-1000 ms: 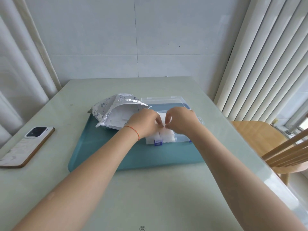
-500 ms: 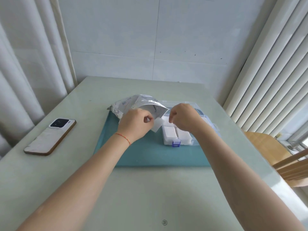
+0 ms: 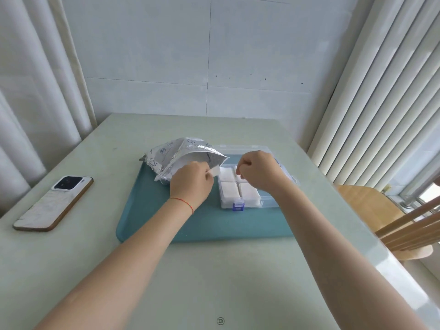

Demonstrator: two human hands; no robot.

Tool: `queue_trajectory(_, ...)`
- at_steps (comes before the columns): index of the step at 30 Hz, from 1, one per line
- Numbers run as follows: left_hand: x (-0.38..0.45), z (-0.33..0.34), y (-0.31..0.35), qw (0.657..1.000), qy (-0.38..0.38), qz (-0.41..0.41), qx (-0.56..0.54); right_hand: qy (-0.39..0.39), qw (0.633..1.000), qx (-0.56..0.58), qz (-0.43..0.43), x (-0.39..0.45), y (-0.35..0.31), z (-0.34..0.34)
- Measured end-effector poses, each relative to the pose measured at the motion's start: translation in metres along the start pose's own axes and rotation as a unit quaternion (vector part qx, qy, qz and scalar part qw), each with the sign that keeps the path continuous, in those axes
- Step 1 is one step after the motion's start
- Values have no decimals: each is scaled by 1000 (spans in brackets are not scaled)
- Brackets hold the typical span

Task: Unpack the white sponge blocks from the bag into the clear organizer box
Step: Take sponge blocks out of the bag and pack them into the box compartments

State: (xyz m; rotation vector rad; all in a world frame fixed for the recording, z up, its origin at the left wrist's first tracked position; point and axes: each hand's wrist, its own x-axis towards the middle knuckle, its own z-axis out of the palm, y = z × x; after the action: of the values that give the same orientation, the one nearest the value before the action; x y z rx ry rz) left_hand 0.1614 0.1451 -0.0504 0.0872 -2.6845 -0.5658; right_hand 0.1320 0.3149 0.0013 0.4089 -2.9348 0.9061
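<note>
Crinkled bag open beside clear organizer box; white sponge blocks inside

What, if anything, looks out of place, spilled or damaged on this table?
Nothing stands out. The bag lies open on the teal tray beside the clear organizer box, white sponge blocks sit in its compartments, and the left hand pinches another block. A phone lies flat to the left.

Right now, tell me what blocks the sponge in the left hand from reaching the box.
The right hand hovers over the box's back cells; the left hand pinches a sponge beside the bag. Front cells look filled.
</note>
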Motion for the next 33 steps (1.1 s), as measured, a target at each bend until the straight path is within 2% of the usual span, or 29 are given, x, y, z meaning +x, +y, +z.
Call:
queue_trajectory(2,1,-6,6,979,-8,-51,-198,-7,996,84,12,2,2,-1)
queue_trajectory(4,2,-14,17,905,-78,-111,-404,-38,983,178,30,2,3,-2)
queue_trajectory(5,1,-15,22,877,-108,-127,-451,-57,975,214,34,2,6,-2)
queue_trajectory(7,2,-13,30,860,-131,-138,-474,-74,964,252,31,1,11,-4)
queue_trajectory(11,5,-6,39,844,-116,-173,-494,-87,946,311,31,-4,26,-13)
queue_trajectory(14,7,-1,44,852,-151,-169,-472,-62,969,238,17,-7,36,-17)
queue_trajectory(16,7,0,47,875,-187,-150,-421,-52,981,186,30,-5,44,-17)
queue_trajectory(19,9,2,50,921,-200,-115,-313,-98,988,113,33,-2,52,-16)
queue_trajectory(23,14,7,51,952,-210,-91,-204,-116,990,57,51,3,57,-13)
queue_trajectory(28,18,9,59,972,-218,-50,-71,-119,991,-13,52,3,55,-12)
queue_trajectory(33,17,13,63,977,-211,-19,-25,-106,991,-69,52,2,53,-8)
